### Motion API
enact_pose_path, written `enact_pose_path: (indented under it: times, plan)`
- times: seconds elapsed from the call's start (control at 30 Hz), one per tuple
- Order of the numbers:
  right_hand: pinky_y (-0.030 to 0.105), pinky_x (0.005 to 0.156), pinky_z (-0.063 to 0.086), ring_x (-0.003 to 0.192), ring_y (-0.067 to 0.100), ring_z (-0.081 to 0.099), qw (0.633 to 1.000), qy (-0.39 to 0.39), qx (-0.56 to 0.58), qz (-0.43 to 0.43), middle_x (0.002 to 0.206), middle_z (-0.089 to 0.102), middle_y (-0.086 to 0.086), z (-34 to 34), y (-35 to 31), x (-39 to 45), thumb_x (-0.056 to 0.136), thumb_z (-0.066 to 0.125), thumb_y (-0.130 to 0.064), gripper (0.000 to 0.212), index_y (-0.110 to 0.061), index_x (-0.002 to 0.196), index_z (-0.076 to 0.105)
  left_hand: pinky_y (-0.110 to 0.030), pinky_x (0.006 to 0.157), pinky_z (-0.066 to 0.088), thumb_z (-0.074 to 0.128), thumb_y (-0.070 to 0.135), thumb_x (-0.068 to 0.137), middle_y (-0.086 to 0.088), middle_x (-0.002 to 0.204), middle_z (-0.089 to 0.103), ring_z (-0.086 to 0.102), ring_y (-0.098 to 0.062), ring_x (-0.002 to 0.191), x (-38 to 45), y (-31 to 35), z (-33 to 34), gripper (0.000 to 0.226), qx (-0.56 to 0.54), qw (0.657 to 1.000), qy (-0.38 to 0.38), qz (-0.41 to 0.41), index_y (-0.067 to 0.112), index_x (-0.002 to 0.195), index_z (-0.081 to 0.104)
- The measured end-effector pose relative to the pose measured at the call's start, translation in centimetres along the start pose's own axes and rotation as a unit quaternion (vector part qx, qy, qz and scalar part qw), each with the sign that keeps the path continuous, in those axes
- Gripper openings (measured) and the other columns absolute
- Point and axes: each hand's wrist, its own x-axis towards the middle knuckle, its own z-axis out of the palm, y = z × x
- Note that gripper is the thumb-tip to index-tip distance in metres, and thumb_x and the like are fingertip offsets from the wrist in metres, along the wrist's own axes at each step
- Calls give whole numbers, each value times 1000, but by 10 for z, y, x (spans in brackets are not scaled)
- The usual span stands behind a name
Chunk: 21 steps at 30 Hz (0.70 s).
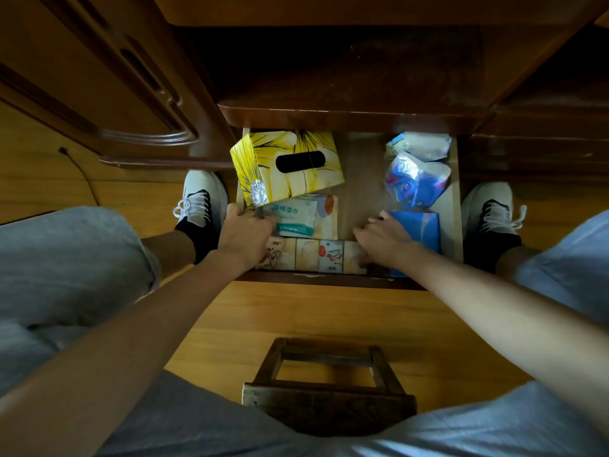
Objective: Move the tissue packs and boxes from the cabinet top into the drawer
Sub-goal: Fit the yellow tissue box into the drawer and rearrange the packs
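The drawer stands pulled out below the cabinet top. Inside, a yellow tissue box lies tilted at the back left, and my left hand grips its near corner. Under it lies a white and teal wipes pack. A row of cream cartoon tissue packs lines the front wall. My right hand rests with bent fingers between that row and a blue tissue pack; what it holds is hidden. Blue and white plastic packs fill the back right.
I sit on a wooden stool over a wood floor, a white shoe on each side of the drawer. A carved cabinet door stands at the left, with a black cable on the floor beside it.
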Motion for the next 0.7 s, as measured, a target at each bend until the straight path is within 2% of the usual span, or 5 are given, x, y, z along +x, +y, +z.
enact_pose_path:
  times: [0.17,0.3,0.43,0.6,0.7]
  plan:
    - [45,112,28,133,24,48,999,-16,-34,-5,133,65,1,-1,-6,-1,91,67,-51,46,-21,125,61,-35,87,39,70,30,84,7,112,68,61,-16,106,-10,-8,-9,36,-98,995,1,-16,34,120,62]
    - [44,107,35,125,26,52,1000,16,-8,5,128,65,3,0,4,-5,84,68,-62,58,-20,123,60,-27,63,45,81,27,76,7,106,69,60,-13,86,-17,-35,-43,41,-254,963,-24,-87,32,114,67]
    - [42,98,42,112,24,60,996,71,53,9,117,69,4,1,6,-3,85,66,-61,50,-20,113,60,-31,76,52,86,20,69,4,102,70,65,-18,96,-33,-82,-67,44,-305,938,-70,-148,25,110,71]
    - [39,91,47,108,23,61,991,114,63,7,117,68,5,-4,-15,3,90,62,-55,45,-17,115,60,-25,63,47,78,21,77,11,85,59,57,-8,80,-42,-89,-59,34,-335,918,-84,-194,19,110,71]
    - [31,68,50,90,16,60,972,179,136,-70,111,68,4,-24,-33,11,97,58,-41,25,-18,107,59,-33,76,56,77,25,77,3,95,69,64,-13,89,-40,-81,-54,35,-355,909,-79,-202,20,112,70]
